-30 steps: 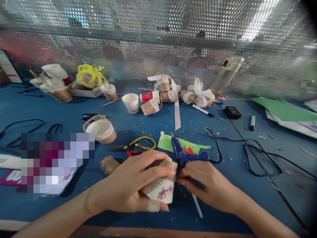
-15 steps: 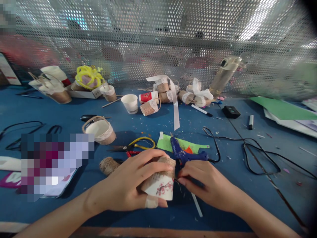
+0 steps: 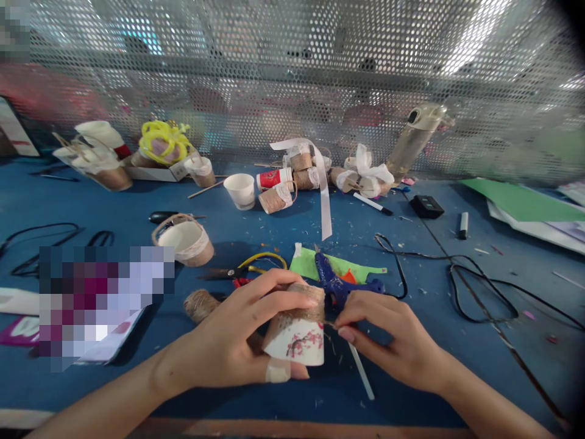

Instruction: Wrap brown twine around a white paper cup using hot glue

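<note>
Held cup [image 3: 299, 341], glue gun [image 3: 326, 274] beyond, table edge [image 3: 292, 426] near

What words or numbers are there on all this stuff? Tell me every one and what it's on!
None is clear enough to read.
Red cup: marks too small to read.
Box: tiny marks on its side, too small to read.
Purple packet: pale marking, too blurred to read.
Blossom cup: a flower picture, no readable words.
</note>
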A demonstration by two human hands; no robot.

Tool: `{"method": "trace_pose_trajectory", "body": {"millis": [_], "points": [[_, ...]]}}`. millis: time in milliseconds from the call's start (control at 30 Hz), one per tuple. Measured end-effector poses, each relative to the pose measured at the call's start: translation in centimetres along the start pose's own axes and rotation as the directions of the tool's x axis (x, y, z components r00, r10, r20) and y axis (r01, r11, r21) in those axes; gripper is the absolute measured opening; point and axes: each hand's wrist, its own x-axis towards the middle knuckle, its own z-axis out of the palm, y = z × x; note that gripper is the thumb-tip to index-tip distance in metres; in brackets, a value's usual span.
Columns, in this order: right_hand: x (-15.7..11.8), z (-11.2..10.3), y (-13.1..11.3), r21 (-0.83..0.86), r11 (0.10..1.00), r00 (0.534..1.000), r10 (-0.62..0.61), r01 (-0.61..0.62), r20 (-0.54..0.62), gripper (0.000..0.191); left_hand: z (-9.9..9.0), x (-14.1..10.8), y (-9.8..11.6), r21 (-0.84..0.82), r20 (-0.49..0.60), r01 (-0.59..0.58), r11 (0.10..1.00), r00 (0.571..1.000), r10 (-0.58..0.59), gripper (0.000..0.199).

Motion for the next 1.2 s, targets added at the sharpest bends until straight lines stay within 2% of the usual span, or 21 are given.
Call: {"method": "trace_pose_trajectory", "body": {"millis": [167,433,600,867,1100,1200], "points": [[-0.2,0.1,0.1,0.043,0.999,1.0,0.002,-0.002,-0.003,0.007,-0.1,0.1,0.1,0.02,0.01,0.002,1.0,1.0,-0.003,0.076],[-0.1,0.0,-0.1,0.044,0.999,1.0,0.006,-0.005,-0.019,0.008,-0.1,-0.1,0.1,0.026,-0.005,0.048,0.999,0.999,-0.048,0.078],[0.0,-0.1,-0.3,0.035,0.998,0.998,0.053,-0.052,-0.033,0.006,-0.3,0.0,-0.1,0.008,-0.003,-0.009,1.0,1.0,0.009,0.071],[0.3,0.3,-0.5,0.06,0.996,0.998,0.062,-0.062,0.001,0.005,0.4,-0.3,-0.2,-0.132,-0.05,-0.067,0.989,0.997,0.061,0.057],[0.6,0.8,-0.9,0.067,0.991,0.992,0.114,-0.117,0.047,0.01,0.8,-0.4,-0.2,-0.226,-0.069,-0.099,0.969,0.994,0.085,0.058],[0.5,0.9,-0.8,0.086,0.986,0.989,0.136,-0.14,0.051,0.012,0.7,-0.3,-0.1,-0.239,-0.034,-0.074,0.968,0.997,0.068,0.061]]}}
